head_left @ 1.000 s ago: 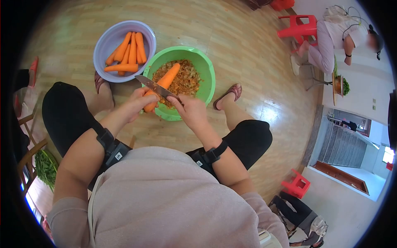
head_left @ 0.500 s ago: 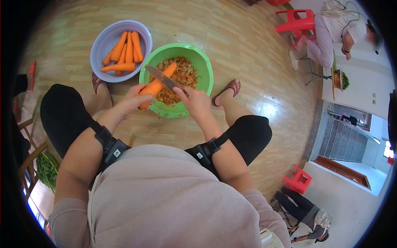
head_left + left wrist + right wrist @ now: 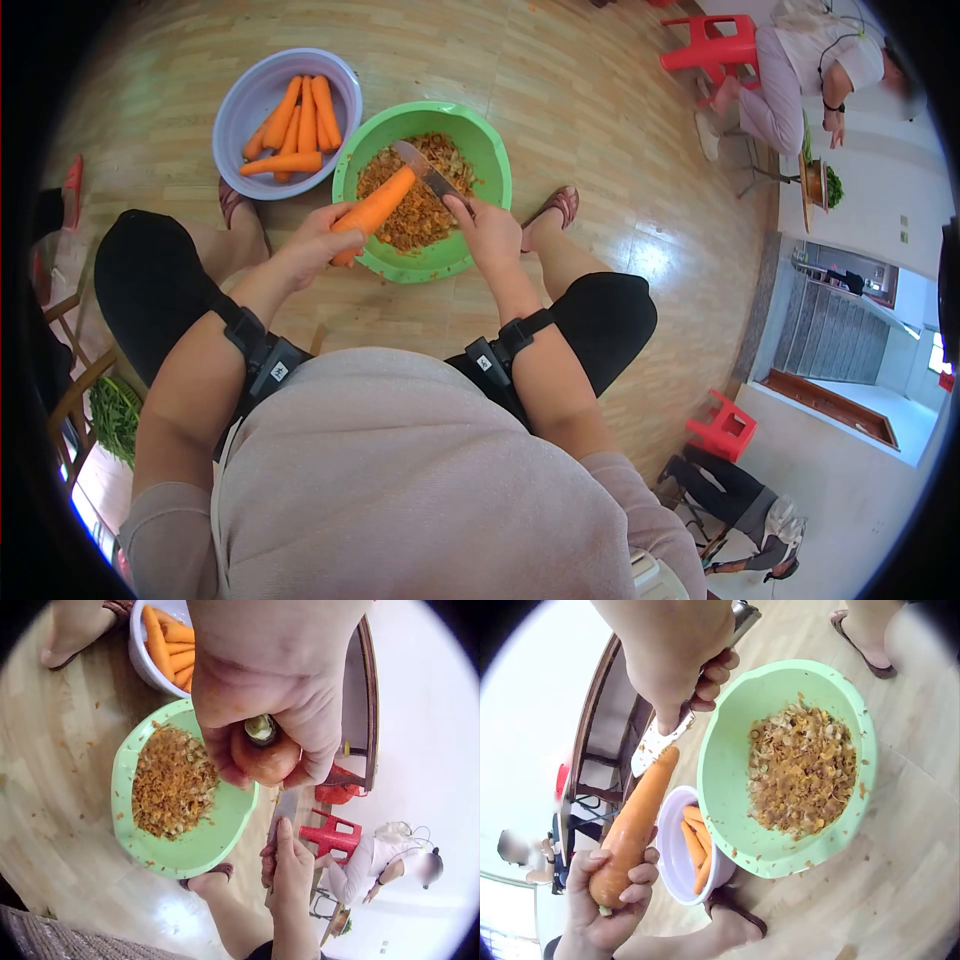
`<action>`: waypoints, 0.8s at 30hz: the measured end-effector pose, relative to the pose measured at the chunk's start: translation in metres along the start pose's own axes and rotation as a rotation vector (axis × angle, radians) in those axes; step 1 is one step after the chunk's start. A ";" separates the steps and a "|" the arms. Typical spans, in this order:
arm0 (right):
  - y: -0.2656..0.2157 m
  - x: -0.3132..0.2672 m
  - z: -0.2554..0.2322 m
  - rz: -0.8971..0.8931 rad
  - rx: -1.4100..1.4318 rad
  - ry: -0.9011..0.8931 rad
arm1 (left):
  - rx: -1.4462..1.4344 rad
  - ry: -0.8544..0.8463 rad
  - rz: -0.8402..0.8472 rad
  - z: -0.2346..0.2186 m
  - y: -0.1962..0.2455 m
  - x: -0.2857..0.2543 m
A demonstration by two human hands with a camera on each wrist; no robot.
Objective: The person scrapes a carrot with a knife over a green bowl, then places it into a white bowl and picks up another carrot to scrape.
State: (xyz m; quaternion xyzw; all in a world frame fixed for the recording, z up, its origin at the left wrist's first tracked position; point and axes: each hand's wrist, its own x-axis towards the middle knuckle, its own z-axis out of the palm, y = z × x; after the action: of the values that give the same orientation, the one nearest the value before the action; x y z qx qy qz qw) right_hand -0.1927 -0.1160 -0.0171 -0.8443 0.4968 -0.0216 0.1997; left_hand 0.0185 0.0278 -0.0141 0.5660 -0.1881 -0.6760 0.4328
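Carrot is found in the left hand, above the near left part of the bowl. We note the fingers and thumb of this hand curled round the thick end, with the stem stub showing at the palm side in the left wrist view. The narrow tip slants up and away from the grip, towards the right hand.

We record the right hand closed round the handle of the knife, its thumb laid along the flat of the blade. The blade crosses at the carrot's tip; we cannot tell whether the two touch. Brown specks mark the blade.

Below both grips, we observe the green bowl on the floor, holding a broad heap of orange and brown shavings. Beyond the left grip and to its left, we see the purple basin, just beside the bowl, with several whole carrots lying in it.

Well apart from the right grip, on its far right, we observe a red stool and a seated person in a light top.
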 end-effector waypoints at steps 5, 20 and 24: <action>-0.030 -0.014 -0.010 -0.119 0.105 -0.062 | 0.026 0.001 0.020 0.002 0.005 -0.001; 0.008 0.002 -0.005 0.116 -0.076 0.022 | 0.117 -0.095 0.007 0.001 0.003 -0.003; -0.023 -0.008 -0.009 -0.047 0.043 0.003 | 0.065 -0.013 0.018 0.003 0.004 -0.001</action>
State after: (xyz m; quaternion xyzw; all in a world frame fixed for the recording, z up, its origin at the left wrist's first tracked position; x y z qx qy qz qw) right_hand -0.1795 -0.1026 0.0002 -0.8513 0.4765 -0.0380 0.2163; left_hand 0.0168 0.0260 -0.0093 0.5736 -0.2182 -0.6692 0.4190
